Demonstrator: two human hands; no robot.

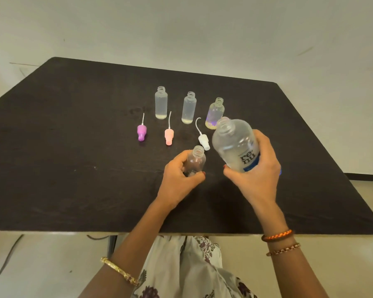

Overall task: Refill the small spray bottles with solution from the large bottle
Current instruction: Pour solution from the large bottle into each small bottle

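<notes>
My right hand (256, 175) grips the large clear bottle (235, 145) with a blue label, uncapped and tilted to the left above the table. My left hand (179, 175) holds a small open clear bottle (196, 161) upright on the table, just left of the large one. Three more small open bottles stand in a row behind: a frosted one (161, 103), a second frosted one (189, 108) and a rounder clear one (215, 111) with coloured bits at the bottom. Each shows only a little liquid at its base.
Three spray heads with thin tubes lie on the dark table (73, 147): purple (141, 132), pink (168, 136) and white (203, 140), the white one close to the held bottles. The table's front edge runs just above my lap.
</notes>
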